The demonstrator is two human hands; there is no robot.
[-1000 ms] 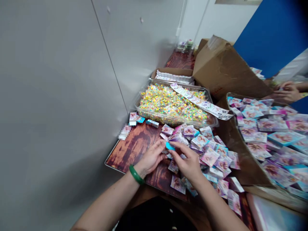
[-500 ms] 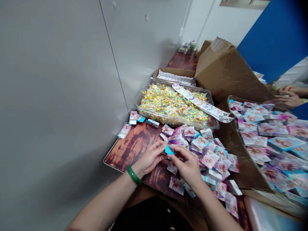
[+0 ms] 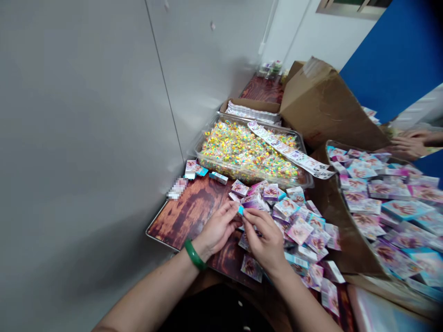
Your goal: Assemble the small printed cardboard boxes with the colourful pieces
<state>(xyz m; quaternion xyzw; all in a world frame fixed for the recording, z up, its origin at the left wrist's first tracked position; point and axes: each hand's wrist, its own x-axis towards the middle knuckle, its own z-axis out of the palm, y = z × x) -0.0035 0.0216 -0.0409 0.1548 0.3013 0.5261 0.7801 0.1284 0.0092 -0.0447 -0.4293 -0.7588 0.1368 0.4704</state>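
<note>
Between my fingertips is a small cardboard box (image 3: pixel 241 210), of which just a bright blue end shows; my fingers hide the rest. My left hand (image 3: pixel 218 227), with a green bangle (image 3: pixel 194 255) on its wrist, pinches the box from the left. From the right, the closed fingers of my right hand (image 3: pixel 263 235) press at its blue end. Right beside my right hand lies a loose heap of small printed boxes (image 3: pixel 300 230) in white, purple, pink and blue, on the dark wood-grain table (image 3: pixel 194 213).
Behind the heap stands a clear plastic tray (image 3: pixel 221 161) of small bags of coloured beads, a printed strip (image 3: pixel 287 148) across it. An open carton (image 3: pixel 341 207) at right holds many boxes. Another person's hands (image 3: pixel 410 144) show beyond. A grey wall (image 3: pixel 86 138) borders the left.
The blue end stood out as a wider flap between my hands; now a smaller piece shows and my right fingers have closed in on it. The view has shifted slightly.
</note>
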